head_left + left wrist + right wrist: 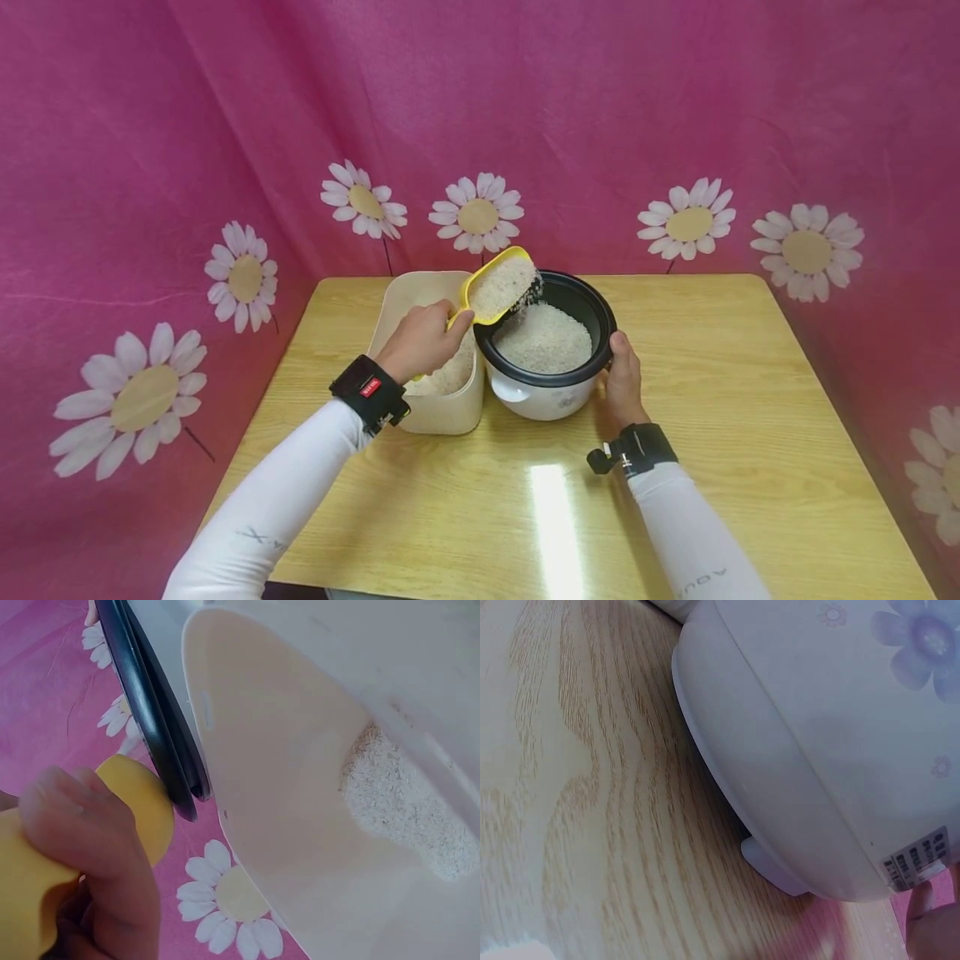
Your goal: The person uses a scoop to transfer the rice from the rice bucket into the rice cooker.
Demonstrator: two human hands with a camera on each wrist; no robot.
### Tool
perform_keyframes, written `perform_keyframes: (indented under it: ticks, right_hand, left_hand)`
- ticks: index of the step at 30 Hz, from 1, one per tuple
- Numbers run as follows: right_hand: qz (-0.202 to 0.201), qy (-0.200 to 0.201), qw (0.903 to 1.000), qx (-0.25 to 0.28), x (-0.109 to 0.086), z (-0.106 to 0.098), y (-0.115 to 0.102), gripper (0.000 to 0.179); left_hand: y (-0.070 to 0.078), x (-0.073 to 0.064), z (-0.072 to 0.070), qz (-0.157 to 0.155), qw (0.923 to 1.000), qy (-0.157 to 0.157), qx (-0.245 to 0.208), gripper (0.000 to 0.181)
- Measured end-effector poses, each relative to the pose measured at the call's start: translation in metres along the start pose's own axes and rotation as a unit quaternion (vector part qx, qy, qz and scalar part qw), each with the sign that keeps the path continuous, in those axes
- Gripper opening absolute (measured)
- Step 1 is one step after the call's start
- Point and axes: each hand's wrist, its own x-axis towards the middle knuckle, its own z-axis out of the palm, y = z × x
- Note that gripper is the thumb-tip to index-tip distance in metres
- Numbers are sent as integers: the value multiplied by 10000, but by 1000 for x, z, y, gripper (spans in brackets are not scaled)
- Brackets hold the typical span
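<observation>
My left hand [426, 337] grips the handle of a yellow scoop [517, 252] heaped with white rice [502, 285]. The scoop tips over the left rim of a rice cooker [551, 400], and grains fall from its edge into the black pot. A mound of rice [546, 340] lies inside. At the cooker's right side, my right hand [624, 383] holds it near the rim; in the right wrist view only some fingertips [922, 904] show against the white body. Left of the cooker stands a cream container [444, 414] with more rice [401, 802] in it.
Container and cooker stand close together at the back of a wooden table [720, 400]. A pink curtain [585, 125] printed with daisies closes off the back and both sides.
</observation>
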Motion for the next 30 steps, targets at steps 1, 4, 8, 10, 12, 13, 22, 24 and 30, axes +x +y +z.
perform_keyframes:
  ticks: [1, 4, 8, 10, 12, 13, 22, 24, 30]
  right_hand:
    - [-8, 8, 10000, -10, 1, 0, 2, 57]
    - [4, 42, 10000, -37, 6, -3, 14, 57]
    - [-17, 95, 9999, -50, 12, -5, 28, 57]
    - [-10, 132, 9999, -25, 12, -5, 28, 57]
    - [13, 169, 9999, 16, 12, -5, 29, 57]
    - [33, 180, 9998, 41, 12, -5, 29, 56]
    - [187, 32, 9998, 42, 3, -3, 9, 56]
    - [244, 0, 9997, 90, 0, -2, 2, 56]
    - [317, 16, 9994, 116, 0, -1, 1, 56]
  left_hand:
    - [-1, 1, 1, 81, 9999, 82, 111, 38]
    - [-1, 2, 3, 264, 9984, 300, 390, 38]
    - [-1, 3, 4, 367, 9966, 419, 611, 38]
    - [-1, 3, 4, 397, 9961, 436, 662, 37]
    - [0, 3, 5, 418, 9956, 451, 700, 37]
    - [0, 3, 5, 421, 9955, 453, 719, 37]
    - [0, 3, 7, 427, 9942, 526, 835, 37]
    - [0, 3, 7, 455, 9932, 584, 899, 37]
    - [1, 4, 7, 572, 9906, 675, 1048, 36]
